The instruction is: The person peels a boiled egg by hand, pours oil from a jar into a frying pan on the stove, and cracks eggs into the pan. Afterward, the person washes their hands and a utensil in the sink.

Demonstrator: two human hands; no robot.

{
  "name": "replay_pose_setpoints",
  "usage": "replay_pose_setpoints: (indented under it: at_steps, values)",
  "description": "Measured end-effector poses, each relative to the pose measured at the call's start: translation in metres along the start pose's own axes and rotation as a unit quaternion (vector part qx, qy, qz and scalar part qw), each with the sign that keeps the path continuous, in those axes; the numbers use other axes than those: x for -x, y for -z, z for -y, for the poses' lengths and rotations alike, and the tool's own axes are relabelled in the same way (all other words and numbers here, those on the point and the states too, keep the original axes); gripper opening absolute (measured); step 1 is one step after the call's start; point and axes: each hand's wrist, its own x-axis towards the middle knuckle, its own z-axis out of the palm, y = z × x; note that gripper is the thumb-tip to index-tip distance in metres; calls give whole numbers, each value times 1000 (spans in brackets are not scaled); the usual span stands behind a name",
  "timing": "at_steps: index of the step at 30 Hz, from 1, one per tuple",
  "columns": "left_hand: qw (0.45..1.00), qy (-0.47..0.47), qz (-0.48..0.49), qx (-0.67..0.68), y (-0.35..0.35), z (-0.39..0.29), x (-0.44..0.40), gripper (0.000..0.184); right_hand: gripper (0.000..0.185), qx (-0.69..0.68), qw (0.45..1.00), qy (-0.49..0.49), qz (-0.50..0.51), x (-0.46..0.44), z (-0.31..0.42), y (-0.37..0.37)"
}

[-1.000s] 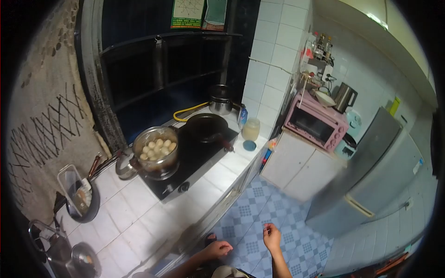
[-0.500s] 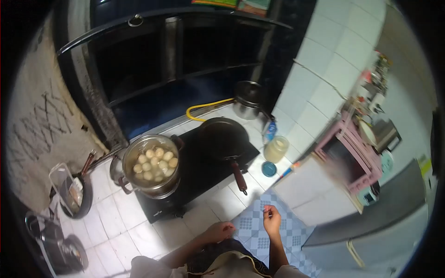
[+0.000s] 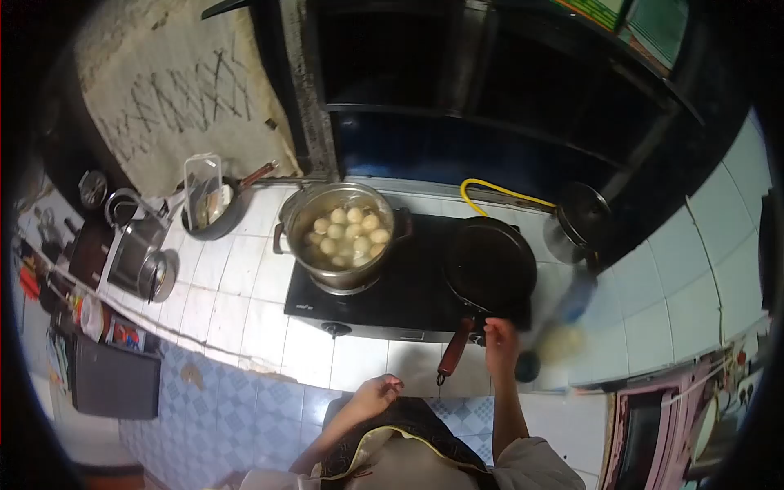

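Head view; left hand [image 3: 377, 395] half-curled, right hand [image 3: 501, 343] likewise (closure unclear), beside pan handle [image 3: 456, 351]

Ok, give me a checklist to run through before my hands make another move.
1. Left hand free: ok, nothing visible in it.
2. Right hand clear of the pan handle: ok, beside it, apart.
3. Pot upright on the stove: ok, its pale round pieces all inside the rim.
4. Pan handle turned in from the edge: not ok, it sticks out past the stove's front.
5. Burners off: cannot tell, no flame shows.
6. Jar sealed: cannot tell, blurred.
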Motion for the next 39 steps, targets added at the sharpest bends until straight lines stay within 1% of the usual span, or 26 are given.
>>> replay_pose_setpoints:
  at_steps: [3,4,6,8,9,11,13,15,17,18,19,20,21,23,25,27,28,30,31,32,34,36,37,39]
  values:
    - [999,-3,-35,-14,2,1,11,17,11,-30,999,30,30,-19,5,-23]
    - [999,0,-42,-13,4,0,14,17,12,-71,996,31,38,-24,5,-33]
    - [996,33,-80,5,12,-7,19,16,13,-90,994,23,62,-35,28,-49]
    - [996,32,-87,7,21,-3,21,17,15,-106,988,16,108,-47,56,-66]
    - [996,30,-89,7,27,1,21,18,15,-105,988,18,109,-56,74,-75]
    - [995,31,-87,32,36,11,20,17,17,-17,972,152,177,-77,115,-97]
    - [995,32,-81,54,52,18,22,17,18,82,942,241,218,-100,146,-130]
    - [997,29,-52,42,76,21,26,18,20,156,915,288,235,-122,156,-180]
    - [998,16,-57,35,103,25,34,17,24,244,869,352,247,-140,155,-233]
    - [997,7,-64,34,118,31,37,17,24,251,868,351,246,-147,155,-257]
    - [997,-3,-72,33,133,36,40,17,24,322,832,348,287,-154,154,-279]
    - [997,4,-77,-15,149,42,44,17,24,389,790,342,327,-158,152,-297]
    - [997,3,-72,-11,164,50,48,17,24,395,789,339,328,-162,148,-311]
    - [993,-5,-120,11,189,66,58,18,29,435,734,384,353,-166,142,-334]
    - [992,1,-123,31,212,79,68,17,31,440,729,370,372,-167,137,-348]
    - [987,10,-144,65,229,91,77,15,35,440,732,375,360,-166,132,-358]
    - [989,28,-136,52,237,96,81,14,35,442,730,374,363,-166,130,-363]
    - [987,25,-135,82,245,104,84,14,38,479,703,355,389,-170,127,-371]
    - [984,20,-136,109,247,107,85,14,38,479,702,356,388,-171,125,-374]
    - [985,19,-145,94,248,108,86,14,34,482,692,373,387,-171,124,-375]
    - [984,20,-146,102,247,107,84,14,31,485,679,393,386,-171,120,-376]
    - [982,22,-151,113,243,94,84,14,39,468,687,390,396,-169,125,-374]
    - [983,39,-158,89,241,85,84,15,39,466,685,395,396,-169,126,-374]
    - [982,55,-171,65,233,74,80,15,43,481,658,385,433,-172,129,-375]
